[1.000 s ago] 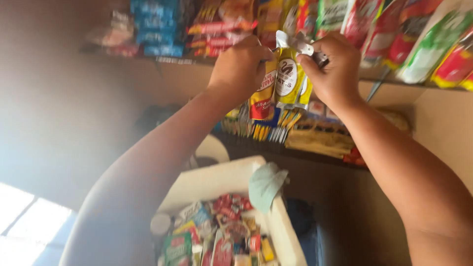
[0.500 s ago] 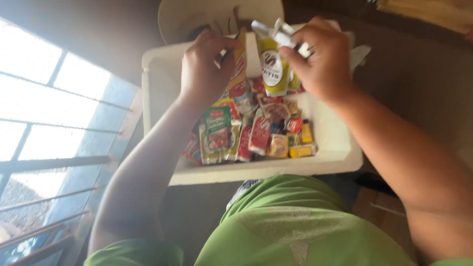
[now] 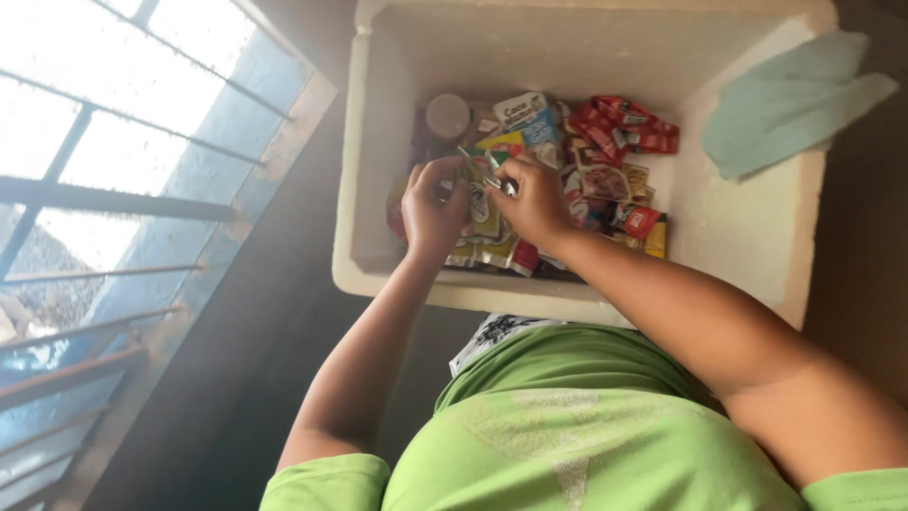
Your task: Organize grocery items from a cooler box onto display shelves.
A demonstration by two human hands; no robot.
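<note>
White foam box [image 3: 757, 237]: two hands [image 3: 430, 210] [image 3: 532, 201] pinching one sachet strip [image 3: 482, 203].

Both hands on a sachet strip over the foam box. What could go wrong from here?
1. The left hand and right hand pinch the yellow-and-white sachet strip by its top; it might tear or slip into the loose pile of red and yellow packets.
2. The pale green cloth lies over the rim of the white foam box and may slide off if the box is jolted.

Both arms reach forward and down; left hand [image 3: 433, 210] and right hand [image 3: 532, 201] close together, fingers pinched
</note>
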